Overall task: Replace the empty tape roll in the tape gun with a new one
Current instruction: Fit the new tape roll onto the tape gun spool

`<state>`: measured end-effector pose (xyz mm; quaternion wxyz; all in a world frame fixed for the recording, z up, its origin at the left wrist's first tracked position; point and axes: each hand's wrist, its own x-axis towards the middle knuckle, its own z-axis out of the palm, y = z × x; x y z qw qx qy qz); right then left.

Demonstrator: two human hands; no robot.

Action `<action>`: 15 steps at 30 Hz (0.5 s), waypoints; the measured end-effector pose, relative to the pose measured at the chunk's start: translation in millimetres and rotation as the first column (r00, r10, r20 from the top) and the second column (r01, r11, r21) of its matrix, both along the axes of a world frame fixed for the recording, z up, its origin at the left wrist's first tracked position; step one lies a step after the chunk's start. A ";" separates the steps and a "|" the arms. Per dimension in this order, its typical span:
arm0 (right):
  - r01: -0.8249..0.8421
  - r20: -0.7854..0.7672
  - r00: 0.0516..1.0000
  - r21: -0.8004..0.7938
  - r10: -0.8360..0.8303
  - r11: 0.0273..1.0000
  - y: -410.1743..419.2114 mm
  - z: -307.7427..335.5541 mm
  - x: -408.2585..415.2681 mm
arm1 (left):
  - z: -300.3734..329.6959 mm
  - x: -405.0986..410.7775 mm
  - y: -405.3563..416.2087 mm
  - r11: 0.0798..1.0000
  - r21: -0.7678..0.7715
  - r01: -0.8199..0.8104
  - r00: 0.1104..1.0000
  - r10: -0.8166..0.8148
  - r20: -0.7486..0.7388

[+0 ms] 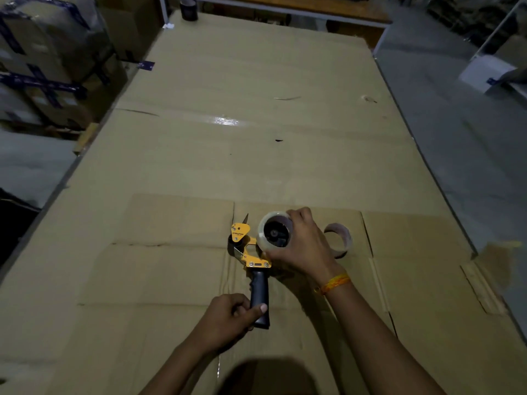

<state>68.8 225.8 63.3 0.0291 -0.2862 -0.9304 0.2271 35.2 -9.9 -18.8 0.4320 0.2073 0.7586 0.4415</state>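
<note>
Counter: the counter (pixel 256 81) is covered with flat sheets of brown cardboard, and all the work happens at its near end.
Tape gun: the tape gun (pixel 251 252) lies near the middle of the near end, with its yellow metal frame toward the far side and its black handle pointing to the person.
Left hand: the left hand (pixel 228 317) is closed around the lower end of the black handle, the thumb lying across it.
New roll: the clear tape roll (pixel 265 238) sits on the black hub of the tape gun, at the right side of the frame.
Right hand: the right hand (pixel 299 243) is curled over the right side of the clear tape roll, fingers on top and thumb below, gripping it.
Wrist: an orange thread band (pixel 333 283) is tied around the right wrist.
Empty roll: the empty cardboard ring (pixel 339 239) stands on its edge on the cardboard, just right of the right hand, partly hidden behind it.
Far end: a dark roll (pixel 188 10) stands at the far left corner of the counter.
</note>
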 end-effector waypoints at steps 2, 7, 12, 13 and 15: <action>-0.002 0.008 1.000 0.003 0.002 1.000 -0.4 -2.2 -4.9 | -4.0 -0.8 -0.5 1.000 0.000 0.007 1.000 -0.007 -0.004; -0.012 0.054 0.998 -0.006 0.012 1.000 2.9 -0.3 -13.3 | -11.9 -4.3 0.0 1.000 0.009 0.017 1.000 -0.017 -0.001; -0.085 0.105 0.991 0.055 0.079 0.995 9.2 9.8 -17.3 | -11.4 -9.9 2.8 0.997 0.071 0.029 0.999 -0.031 0.027; -0.094 0.116 0.989 0.044 0.088 0.995 8.9 11.1 -19.2 | -12.3 -10.7 3.2 0.997 0.073 0.032 0.999 -0.033 0.020; -0.108 0.129 0.986 0.018 0.105 0.994 8.8 12.9 -22.7 | -14.5 -11.8 3.7 0.998 0.065 0.028 0.999 -0.030 0.028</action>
